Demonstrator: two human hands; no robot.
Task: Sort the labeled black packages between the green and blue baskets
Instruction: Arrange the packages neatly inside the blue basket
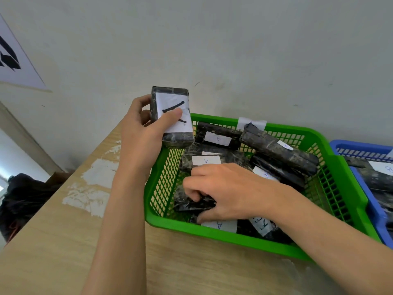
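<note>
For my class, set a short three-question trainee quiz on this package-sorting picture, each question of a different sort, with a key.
1. True or false: the left hand holds a labeled black package above the rim of the green basket.
2. Multiple choice: the right hand is A) resting flat on the table; B) reaching into the green basket, fingers on a black package; C) inside the blue basket.
3. Fill in: the blue basket sits to the ____ of the green basket, from the person's side.

Key: 1 true; 2 B; 3 right.
</note>
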